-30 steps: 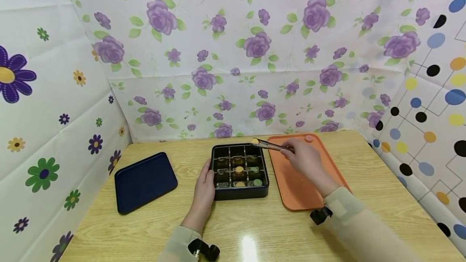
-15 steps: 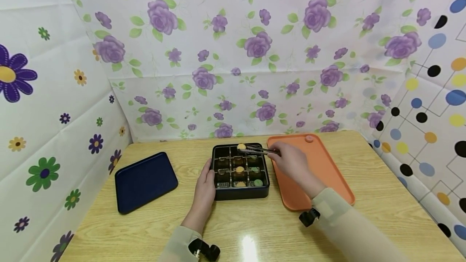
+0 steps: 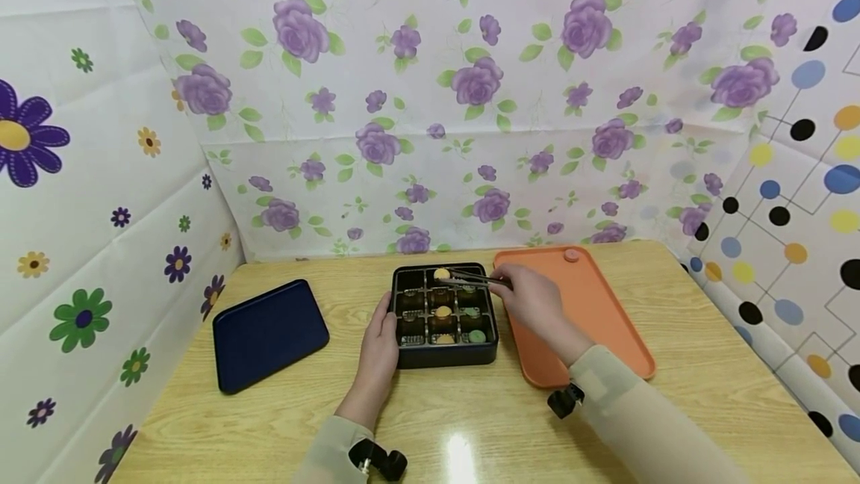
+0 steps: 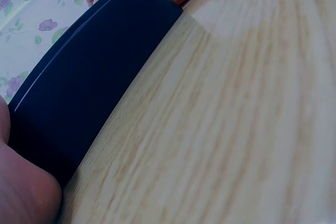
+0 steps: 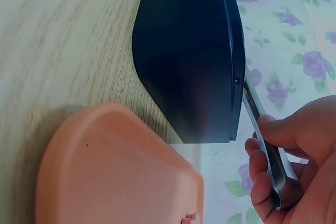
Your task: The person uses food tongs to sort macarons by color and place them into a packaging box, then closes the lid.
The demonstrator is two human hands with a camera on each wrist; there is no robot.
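The person's left hand [image 3: 378, 346] reaches forward from a pale sleeve, palm turned inward, fingers straight and pressed flat against what is beside it. The right hand [image 3: 531, 301] stretches forward and to the left across the body, fingers [image 5: 262, 169] curled round a thin metal tool and thumb on top. Both forearms are sleeved, each with a small black camera mount at the wrist.

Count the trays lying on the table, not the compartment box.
2: a dark blue tray at the left, and an orange tray to the right of the box, partly under the right hand.
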